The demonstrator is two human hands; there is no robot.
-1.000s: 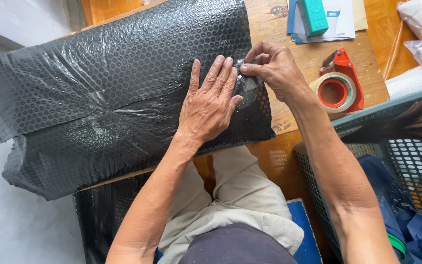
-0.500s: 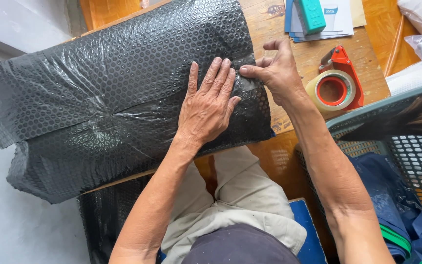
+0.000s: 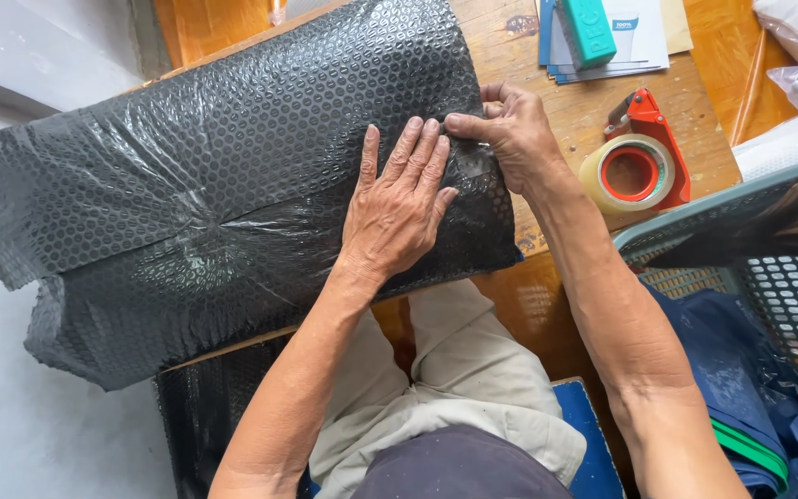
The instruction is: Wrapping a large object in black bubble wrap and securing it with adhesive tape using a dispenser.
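Observation:
A large parcel wrapped in black bubble wrap lies across the wooden table. My left hand rests flat on the wrap near its right end, fingers spread and pressing down. My right hand is just beside it, with its fingertips pinching or pressing a small piece of clear tape at the seam on the wrap, next to my left fingertips. Clear tape strips glint along the parcel's middle seam.
A red tape dispenser with a roll of tan tape sits on the table right of my right wrist. A teal block on papers lies at the top. A green plastic basket with blue cloth stands at the right. Another black bubble-wrapped bundle stands below the table.
My right hand has moved slightly left and down onto the wrap, its fingertips now pressing the tape beside my left fingers. The left hand has stayed put.

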